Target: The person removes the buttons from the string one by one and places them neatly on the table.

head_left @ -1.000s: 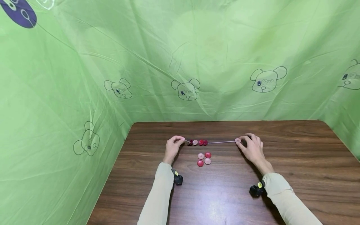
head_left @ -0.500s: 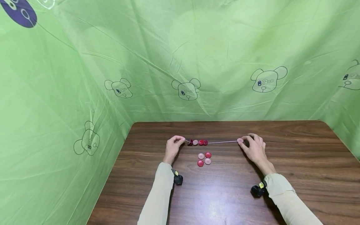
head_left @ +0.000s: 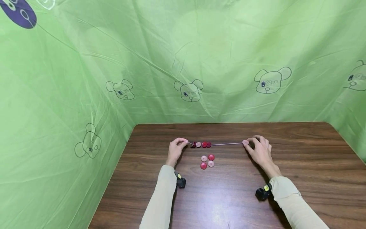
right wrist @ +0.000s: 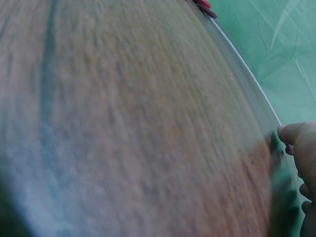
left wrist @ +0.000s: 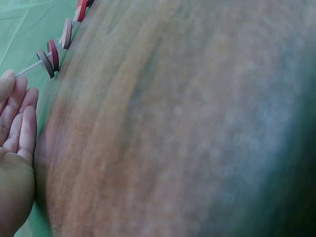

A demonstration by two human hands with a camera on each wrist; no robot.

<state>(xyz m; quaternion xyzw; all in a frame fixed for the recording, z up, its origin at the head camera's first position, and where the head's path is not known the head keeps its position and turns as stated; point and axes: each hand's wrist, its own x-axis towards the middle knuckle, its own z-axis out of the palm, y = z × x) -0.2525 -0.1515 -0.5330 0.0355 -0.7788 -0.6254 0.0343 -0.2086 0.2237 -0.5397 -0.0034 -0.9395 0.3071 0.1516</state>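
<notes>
A light purple string (head_left: 226, 144) stretches between the two hands above the brown table. My left hand (head_left: 175, 152) pinches its left end between thumb and finger; the left wrist view shows the same left hand (left wrist: 17, 148) beside a grey-looking button (left wrist: 45, 64) threaded on the string. Dark red, pink and red buttons (head_left: 204, 144) sit on the string nearer the left hand. With thumb and forefinger, my right hand (head_left: 260, 154) pinches a pink button (head_left: 245, 142) at the string's right end. In the right wrist view, the right hand (right wrist: 302, 163) hides that button.
Two pink and two red buttons (head_left: 211, 163) lie loose on the table (head_left: 223, 190), nearer me than the string. A green printed cloth (head_left: 223, 63) hangs behind the table and along its left side. Black wrist cameras sit on both wrists.
My right hand has moved slightly to the right with the pink button, and the visible span of string is a little longer. The left hand has stayed in place.
</notes>
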